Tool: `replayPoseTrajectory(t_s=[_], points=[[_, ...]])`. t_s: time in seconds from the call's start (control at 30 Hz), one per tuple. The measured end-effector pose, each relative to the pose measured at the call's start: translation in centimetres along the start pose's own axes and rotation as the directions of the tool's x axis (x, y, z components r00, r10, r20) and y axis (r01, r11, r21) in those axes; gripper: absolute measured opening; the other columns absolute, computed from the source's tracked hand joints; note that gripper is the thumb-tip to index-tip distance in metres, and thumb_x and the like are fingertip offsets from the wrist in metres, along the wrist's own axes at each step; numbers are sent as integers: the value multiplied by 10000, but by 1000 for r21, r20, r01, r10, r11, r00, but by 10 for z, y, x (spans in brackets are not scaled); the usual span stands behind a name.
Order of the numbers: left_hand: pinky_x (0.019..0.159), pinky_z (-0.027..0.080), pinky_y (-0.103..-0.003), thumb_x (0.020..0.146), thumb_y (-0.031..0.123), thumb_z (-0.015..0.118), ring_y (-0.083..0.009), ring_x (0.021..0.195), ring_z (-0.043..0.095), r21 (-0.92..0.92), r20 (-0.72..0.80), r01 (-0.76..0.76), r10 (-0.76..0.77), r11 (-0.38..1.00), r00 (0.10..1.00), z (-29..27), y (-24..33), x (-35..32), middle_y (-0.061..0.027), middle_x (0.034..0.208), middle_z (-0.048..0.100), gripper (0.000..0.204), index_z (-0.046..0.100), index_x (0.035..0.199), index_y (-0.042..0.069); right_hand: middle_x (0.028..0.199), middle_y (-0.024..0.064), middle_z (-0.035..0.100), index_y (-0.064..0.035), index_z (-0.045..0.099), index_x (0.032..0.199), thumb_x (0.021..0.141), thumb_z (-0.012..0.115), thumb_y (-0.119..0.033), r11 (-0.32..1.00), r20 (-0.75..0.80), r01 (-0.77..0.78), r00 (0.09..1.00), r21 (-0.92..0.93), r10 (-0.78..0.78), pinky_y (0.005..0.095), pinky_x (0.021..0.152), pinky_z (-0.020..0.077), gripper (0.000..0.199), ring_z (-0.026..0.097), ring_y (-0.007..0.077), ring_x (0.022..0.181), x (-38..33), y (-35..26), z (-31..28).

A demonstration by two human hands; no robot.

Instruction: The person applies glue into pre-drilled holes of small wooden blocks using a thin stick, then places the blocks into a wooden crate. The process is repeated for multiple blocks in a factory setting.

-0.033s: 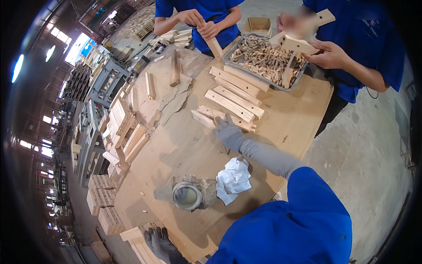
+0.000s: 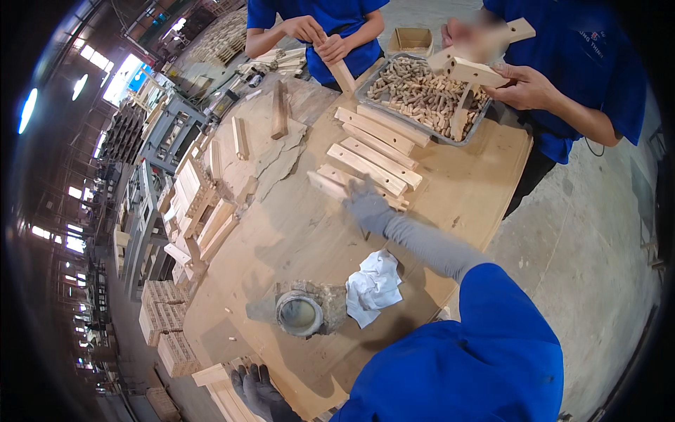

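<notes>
A central wooden bar (image 2: 325,186) is seemingly steadied by the right hand (image 2: 369,210), grip unclear, lower-left bars (image 2: 223,396) by the spread left hand (image 2: 259,394).

On the table (image 2: 485,176), a tub (image 2: 458,142) of dowels (image 2: 401,88) stands at the far right, with a carton (image 2: 415,48) just beyond it. Wooden bars (image 2: 367,169) lie in a row on the tub's near side, the right hand (image 2: 368,209) at the nearest ones. Nearer still, a pot (image 2: 280,314) stands left of a cloth (image 2: 373,287). At the near left, the left hand (image 2: 258,392) lies over wood pieces (image 2: 223,399); stacks of wood (image 2: 163,314) stand left of the table.
</notes>
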State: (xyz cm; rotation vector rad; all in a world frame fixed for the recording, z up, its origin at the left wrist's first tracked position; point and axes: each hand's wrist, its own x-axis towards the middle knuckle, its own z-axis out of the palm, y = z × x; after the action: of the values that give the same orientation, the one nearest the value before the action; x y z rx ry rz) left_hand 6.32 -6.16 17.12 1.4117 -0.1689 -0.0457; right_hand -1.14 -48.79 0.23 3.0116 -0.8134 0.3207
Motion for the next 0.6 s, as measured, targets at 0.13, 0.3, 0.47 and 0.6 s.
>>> replayPoseTrajectory(t_s=[0.13, 0.3, 0.47, 0.6], points=[[845, 489, -388, 904, 168, 500, -245, 984, 569, -36, 72, 47, -44, 998, 996, -6, -5, 6, -126, 1199, 533, 445, 406, 1308, 7, 1348, 190, 484, -111, 572, 1189, 925, 394, -208, 999, -113, -17, 994, -38, 13, 569, 1119, 150, 333, 419, 362, 1282, 9, 41, 17], [865, 474, -386, 896, 156, 509, -239, 1004, 552, -62, 36, 47, -45, 997, 998, -1, -3, 1, -109, 1194, 522, 444, 410, 1307, 21, 1264, 179, 538, -109, 562, 1179, 876, 523, -187, 877, -292, 72, 953, 475, 80, 504, 1098, 261, 315, 486, 372, 1185, -37, 4, 25], [895, 453, -391, 883, 132, 529, -249, 1029, 529, -64, -10, 117, -118, 991, 993, -2, -4, -1, -108, 1213, 492, 469, 398, 1318, 16, 1283, 188, 501, -119, 483, 1262, 826, 612, -187, 874, -246, -92, 941, 477, 234, 469, 1050, 348, 460, 484, 375, 1167, -133, -11, 7], [927, 426, -401, 865, 115, 556, -262, 1067, 496, -105, 57, 156, -150, 982, 987, -6, -11, 5, -124, 1259, 440, 506, 379, 1326, 1, 1306, 232, 464, -83, 418, 1324, 815, 652, -260, 835, -283, -266, 854, 482, 436, 491, 1055, 332, 588, 445, 416, 1199, -164, -6, 37]])
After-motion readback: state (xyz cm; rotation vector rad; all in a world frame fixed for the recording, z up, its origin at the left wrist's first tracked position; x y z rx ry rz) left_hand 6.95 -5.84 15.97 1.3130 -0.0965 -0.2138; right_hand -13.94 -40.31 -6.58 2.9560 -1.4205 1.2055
